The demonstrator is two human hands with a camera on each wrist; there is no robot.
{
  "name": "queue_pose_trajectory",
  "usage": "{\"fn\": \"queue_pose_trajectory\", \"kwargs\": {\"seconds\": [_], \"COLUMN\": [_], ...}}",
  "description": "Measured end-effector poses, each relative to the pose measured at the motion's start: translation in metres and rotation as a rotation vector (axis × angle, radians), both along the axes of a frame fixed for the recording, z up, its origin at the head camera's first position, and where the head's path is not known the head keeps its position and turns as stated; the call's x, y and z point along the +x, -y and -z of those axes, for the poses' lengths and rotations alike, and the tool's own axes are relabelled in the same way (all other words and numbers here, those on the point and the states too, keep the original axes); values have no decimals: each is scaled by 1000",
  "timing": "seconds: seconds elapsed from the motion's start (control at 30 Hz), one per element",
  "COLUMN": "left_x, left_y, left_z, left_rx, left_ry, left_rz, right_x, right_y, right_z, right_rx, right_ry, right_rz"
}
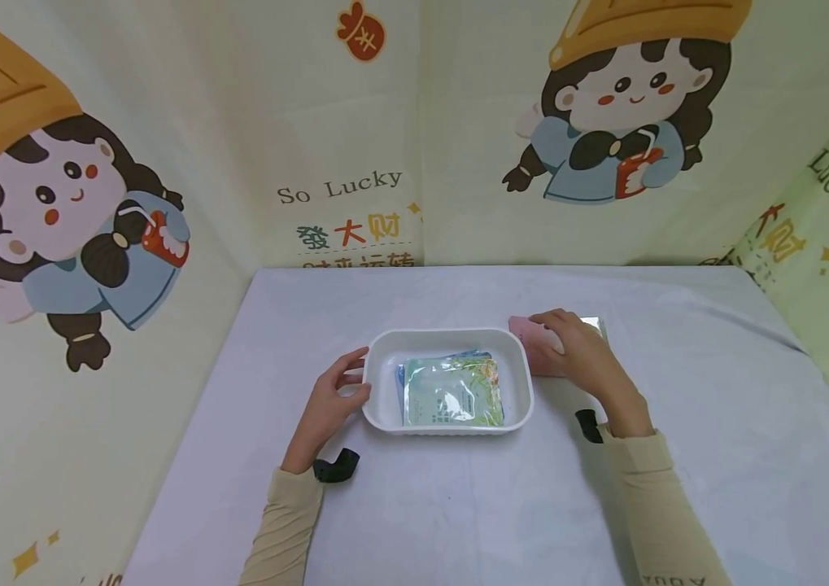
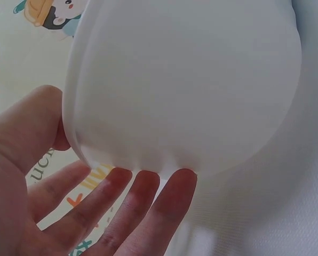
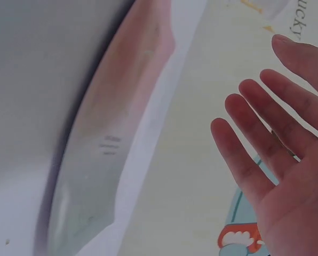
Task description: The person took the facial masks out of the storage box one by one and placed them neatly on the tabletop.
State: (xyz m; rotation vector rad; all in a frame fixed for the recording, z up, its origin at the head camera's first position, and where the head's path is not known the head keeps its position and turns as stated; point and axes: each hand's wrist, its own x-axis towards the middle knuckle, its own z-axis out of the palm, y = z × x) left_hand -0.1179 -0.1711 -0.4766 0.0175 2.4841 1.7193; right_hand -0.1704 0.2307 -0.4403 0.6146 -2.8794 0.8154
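A white plastic tray (image 1: 377, 415) stands mid-table and holds a small stack of flat sachets (image 1: 451, 395), with a shiny green one on top and blue edges under it. My left hand (image 1: 329, 403) touches the tray's left end. In the left wrist view its extended fingertips (image 2: 183, 178) meet the outer wall, and the thumb lies at the rim. Right of the tray lies a pink sachet (image 1: 527, 338) with a silvery corner, partly hidden under my right hand (image 1: 582, 350). The right wrist view shows that hand with its fingers extended and spread, apart from the sachet (image 3: 111, 122).
A white cloth covers the table (image 1: 421, 513). Printed curtains with cartoon figures hang behind the back edge (image 1: 473, 220) and along both sides. A black wrist mount (image 1: 337, 466) sits at the left wrist, and another (image 1: 588, 426) at the right.
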Motion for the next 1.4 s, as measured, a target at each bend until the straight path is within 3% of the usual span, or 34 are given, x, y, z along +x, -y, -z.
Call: {"fn": "queue_pose_trajectory", "kwargs": {"seconds": [0.2,0.43,0.8,1.03,1.3,1.4], "left_x": [0,1,1,1,12,14], "left_y": [1,0,-2,-3,-10,-10], "left_z": [1,-1,-2,-5,-33,-36], "left_rx": [5,30,33,25,4,4], "left_ry": [3,1,-4,18,31,29], "left_rz": [-1,12,9,7,24,21], "right_x": [6,12,13,16,17,17], "right_y": [15,33,56,67,78,82], "right_z": [-8,-11,-7,-4,2,6], "right_rx": [-22,35,53,74,110,99], "right_ry": [-26,-196,-252,-163,-124,-123], "right_rz": [-27,-104,-203,-220,-218,-229]}}
